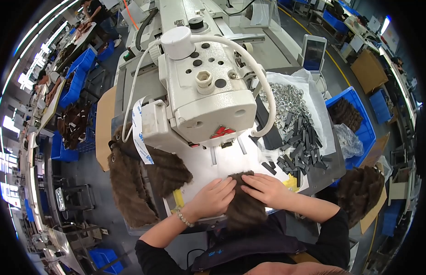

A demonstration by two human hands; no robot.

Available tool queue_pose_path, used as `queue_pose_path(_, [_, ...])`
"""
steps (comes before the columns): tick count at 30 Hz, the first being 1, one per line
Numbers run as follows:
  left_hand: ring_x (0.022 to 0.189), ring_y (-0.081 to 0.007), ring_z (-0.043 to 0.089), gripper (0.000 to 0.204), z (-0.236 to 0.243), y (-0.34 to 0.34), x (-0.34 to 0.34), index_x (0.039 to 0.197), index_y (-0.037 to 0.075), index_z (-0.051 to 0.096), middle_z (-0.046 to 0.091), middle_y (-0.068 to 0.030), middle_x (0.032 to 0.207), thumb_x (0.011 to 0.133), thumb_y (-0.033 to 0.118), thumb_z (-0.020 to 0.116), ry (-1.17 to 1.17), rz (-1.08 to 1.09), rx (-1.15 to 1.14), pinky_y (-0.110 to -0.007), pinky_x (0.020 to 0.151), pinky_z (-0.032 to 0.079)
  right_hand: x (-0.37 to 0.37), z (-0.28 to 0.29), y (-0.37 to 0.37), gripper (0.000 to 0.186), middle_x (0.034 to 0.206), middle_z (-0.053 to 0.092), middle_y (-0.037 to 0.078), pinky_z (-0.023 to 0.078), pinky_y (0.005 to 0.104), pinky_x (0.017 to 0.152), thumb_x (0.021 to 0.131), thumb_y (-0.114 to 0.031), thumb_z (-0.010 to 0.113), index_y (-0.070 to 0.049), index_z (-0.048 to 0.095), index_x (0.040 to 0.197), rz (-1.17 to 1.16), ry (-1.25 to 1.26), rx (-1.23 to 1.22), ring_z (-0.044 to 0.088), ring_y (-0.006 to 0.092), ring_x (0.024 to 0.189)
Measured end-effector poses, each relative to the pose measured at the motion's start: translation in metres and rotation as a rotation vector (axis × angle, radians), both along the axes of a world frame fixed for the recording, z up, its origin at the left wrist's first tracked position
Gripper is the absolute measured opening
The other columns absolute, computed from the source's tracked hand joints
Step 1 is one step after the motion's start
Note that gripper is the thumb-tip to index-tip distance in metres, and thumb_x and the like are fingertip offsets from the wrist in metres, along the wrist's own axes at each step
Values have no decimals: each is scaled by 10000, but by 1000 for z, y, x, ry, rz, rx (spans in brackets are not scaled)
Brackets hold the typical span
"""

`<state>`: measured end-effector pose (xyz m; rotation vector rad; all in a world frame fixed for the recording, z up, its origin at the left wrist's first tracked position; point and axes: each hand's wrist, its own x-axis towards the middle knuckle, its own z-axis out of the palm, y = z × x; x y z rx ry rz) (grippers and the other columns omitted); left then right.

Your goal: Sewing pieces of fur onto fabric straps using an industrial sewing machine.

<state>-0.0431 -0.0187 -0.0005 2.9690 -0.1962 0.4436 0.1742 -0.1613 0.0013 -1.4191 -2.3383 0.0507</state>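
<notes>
From where I stand, the brown furry piece (245, 208) is at the middle of the counter's (331, 172) near edge, in front of the white sewing machine head (213, 107), its lower end seeming to hang over that edge towards the lap. The left hand (216, 197) lies with its fingers close together at the piece's left side; the right hand (271, 190) reaches in from the other side, fingertips resting on the fur near its far end. Whether they pinch it or merely press it down I can't tell, since the thumbs are hard to make out.

I'd judge it light, soft and floppy, not fragile, with a nap that might slide a little under the fingers. The best hold looks to be along both side edges near the far end, keeping it flat.

The piece's underside is hidden, and its lower end blurs into the dark clothing. The machine head blocks the needle area. More fur pieces (130, 183) sit by the counter's left edge, partly covered; towards the right edge, black strips (297, 144) and metal rings (286, 103) overlap too thickly to count.
</notes>
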Motion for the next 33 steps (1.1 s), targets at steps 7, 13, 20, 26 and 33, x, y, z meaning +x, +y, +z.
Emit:
queue_pose_path(7, [1315,-367,455,306,12,-8,13,915,15,553,482,-272,1369,769,268,646,93,150,-283,-454,1088,359,1,18,11,366,1476,350,273,363,484,1090,717,-129,699,-51,597,1061,-54,205,-239,417,411,1333])
queue_pose_path(13, [1170,-360,582,265,-10,-17,14,1006,-27,597,596,-258,1223,837,174,561,-25,95,-1,-424,1001,462,0,8,11,238,1358,491,270,419,436,1075,783,-124,603,-17,573,993,35,-23,-110,512,355,1269])
queue_pose_path(20, [1101,-341,623,299,-8,-24,15,1028,-46,634,644,-239,1139,828,156,542,-30,78,181,-398,963,493,-4,2,9,195,1276,578,225,495,412,1009,762,-121,593,-16,589,927,29,-147,30,589,327,1190])
queue_pose_path(26, [1107,-325,615,273,-8,-24,13,1004,-26,645,640,-217,1161,814,148,555,-32,76,177,-391,961,487,-5,-1,8,188,1257,590,228,503,411,999,763,-121,591,-6,588,911,33,-138,54,599,329,1176])
queue_pose_path(33, [1110,-313,602,160,5,-19,18,903,15,608,609,-214,1212,797,126,563,-63,264,-2,-393,952,477,-5,-2,8,165,1211,612,241,502,413,989,762,-127,584,-13,548,875,42,-119,81,618,341,1138])
